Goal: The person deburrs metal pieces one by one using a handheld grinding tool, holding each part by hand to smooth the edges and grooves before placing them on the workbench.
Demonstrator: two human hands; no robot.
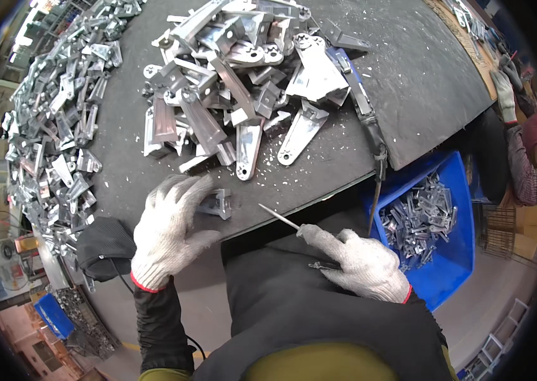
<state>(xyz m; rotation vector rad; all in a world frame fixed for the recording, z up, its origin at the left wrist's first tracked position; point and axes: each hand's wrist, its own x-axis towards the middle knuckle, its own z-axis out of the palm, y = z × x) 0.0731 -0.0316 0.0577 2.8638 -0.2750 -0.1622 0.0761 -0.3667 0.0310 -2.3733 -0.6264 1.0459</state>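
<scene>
The left hand (170,232), in a white knitted glove with a red cuff edge, is positioned over the near edge of the dark surface (421,89). Its fingers are extended and held close together, with the thumb set apart. A small metal bracket (222,204) is located on the surface just beside these fingers and is partly covered by them; whether contact is made cannot be told.

A thin pointed metal tool (279,216) is gripped in the right hand (367,261), gloved likewise. The fingers are closed around its rear end, the forefinger is laid along it, and the tip is directed toward the bracket, apart from it.

Larger metal brackets (233,82) are heaped farther back on the surface, with pale chips scattered about. A blue-and-silver tool (352,76) is laid at the right of the heap. Small metal parts (418,216) are contained in a blue bin (463,238) beyond the right hand.
</scene>
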